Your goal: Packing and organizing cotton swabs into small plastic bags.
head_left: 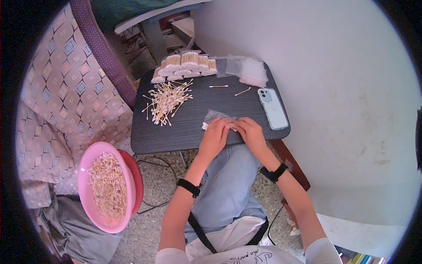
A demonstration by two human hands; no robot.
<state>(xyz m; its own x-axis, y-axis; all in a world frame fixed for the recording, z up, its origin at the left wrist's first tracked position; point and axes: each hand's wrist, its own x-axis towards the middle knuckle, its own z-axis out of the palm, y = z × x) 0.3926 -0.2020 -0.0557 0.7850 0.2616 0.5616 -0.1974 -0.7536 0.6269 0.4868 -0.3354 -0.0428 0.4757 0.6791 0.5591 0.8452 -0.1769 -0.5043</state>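
At the near edge of the dark table [206, 101], my left hand [216, 132] and my right hand [249, 131] are close together over a small bundle of cotton swabs [205, 126]. Both hands have their fingers curled down on the bundle, whose white tips stick out left of my left hand. A clear plastic bag [215, 115] lies at the bundle's far side, touching my fingertips. Most of the bundle is hidden under my fingers. To the left, a loose pile of cotton swabs [168, 102] is spread on the table.
Filled packs of cotton swabs [189, 61] are stacked at the table's far edge, beside empty clear bags [252, 70]. Two single swabs [218, 86] lie mid-table. A phone [273, 109] rests at the right. A pink basin [83, 193] full of swabs stands at lower left; a wall [334, 110] rises right.
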